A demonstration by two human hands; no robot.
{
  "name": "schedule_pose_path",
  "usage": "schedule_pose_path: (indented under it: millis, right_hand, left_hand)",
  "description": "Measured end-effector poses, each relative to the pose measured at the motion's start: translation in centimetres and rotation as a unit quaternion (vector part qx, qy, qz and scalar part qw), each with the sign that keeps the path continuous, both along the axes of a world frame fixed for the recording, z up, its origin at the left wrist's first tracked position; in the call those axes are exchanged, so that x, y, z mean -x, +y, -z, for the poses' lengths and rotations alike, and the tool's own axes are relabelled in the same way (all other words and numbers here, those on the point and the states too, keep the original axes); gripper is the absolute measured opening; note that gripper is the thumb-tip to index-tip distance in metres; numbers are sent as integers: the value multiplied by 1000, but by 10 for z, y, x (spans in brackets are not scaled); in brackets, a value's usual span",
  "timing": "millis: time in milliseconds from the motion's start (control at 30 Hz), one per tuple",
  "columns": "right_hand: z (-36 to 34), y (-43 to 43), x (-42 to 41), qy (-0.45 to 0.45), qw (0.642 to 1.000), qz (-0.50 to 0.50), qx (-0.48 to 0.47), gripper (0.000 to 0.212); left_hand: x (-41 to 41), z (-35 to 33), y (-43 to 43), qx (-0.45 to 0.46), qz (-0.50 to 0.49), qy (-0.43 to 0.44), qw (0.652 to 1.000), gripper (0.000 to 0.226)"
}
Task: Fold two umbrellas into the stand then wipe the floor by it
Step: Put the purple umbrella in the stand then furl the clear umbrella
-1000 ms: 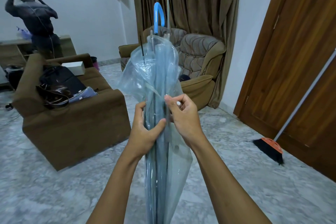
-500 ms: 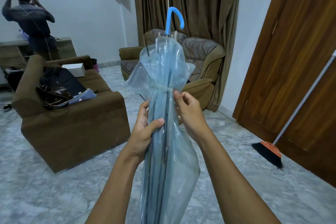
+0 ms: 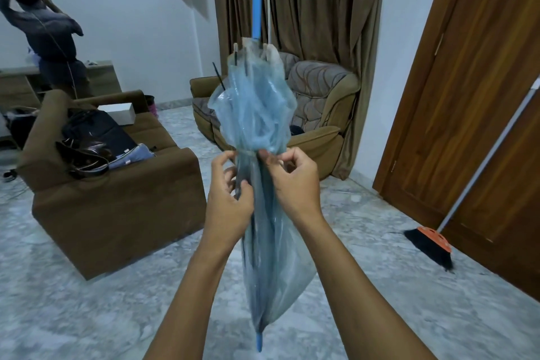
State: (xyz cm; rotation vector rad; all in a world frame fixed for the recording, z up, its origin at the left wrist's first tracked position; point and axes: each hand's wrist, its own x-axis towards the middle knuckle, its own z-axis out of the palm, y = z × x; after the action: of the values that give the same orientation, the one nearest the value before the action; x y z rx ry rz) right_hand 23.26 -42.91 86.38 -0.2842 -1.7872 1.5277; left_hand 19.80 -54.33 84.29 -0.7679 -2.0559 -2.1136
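Observation:
A clear blue umbrella point(image 3: 257, 114) with a blue hooked handle hangs upright in front of me, handle up and blue tip down near the floor. Its plastic canopy is gathered and bunched at the middle. My left hand point(image 3: 229, 196) grips the folded canopy just below the bunch. My right hand point(image 3: 293, 177) pinches the tie strap at the gathered waist. No stand and no second umbrella are in sight.
A brown sofa point(image 3: 117, 199) with bags on it stands to the left. A patterned armchair point(image 3: 324, 102) is behind the umbrella, before brown curtains. A broom point(image 3: 435, 242) leans on the wooden door point(image 3: 482, 96) at right. A person point(image 3: 49, 35) stands at far left. Marble floor underfoot.
The umbrella has risen, so its whole handle and its tip now show. Both hands have moved up to the gathered waist, and the right hand now pinches the strap.

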Motion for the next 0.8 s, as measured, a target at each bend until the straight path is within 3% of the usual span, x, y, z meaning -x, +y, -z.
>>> schedule_pose_path:
  millis: [167, 267, 367, 467, 600, 667, 800]
  right_hand:
    - [2, -9, -3, -22, 999, -16, -22, 37]
    - [14, -16, -1, -19, 998, -26, -52, 36]
    - [26, -21, 3, -4, 995, -37, -95, 20]
    - [30, -26, 4, 10, 991, -28, -128, 24]
    - [39, -25, 10, 14, 985, -26, -168, 17]
    - [39, -25, 10, -1, 985, -34, -171, 12]
    - [33, -25, 8, -14, 991, -18, -131, 24]
  left_hand:
    - [8, -4, -9, -17, 55, -96, 994, 20]
    - [7, -11, -12, -45, 58, -121, 990, 48]
    - [11, -18, -11, 33, -14, -87, 996, 67]
    - [17, -20, -13, 101, -57, -59, 991, 75]
    - [19, -25, -17, 95, -114, -15, 989, 37]
    - [19, -26, -17, 82, -145, -7, 986, 30]
    - [20, -26, -16, 30, -159, -62, 985, 25]
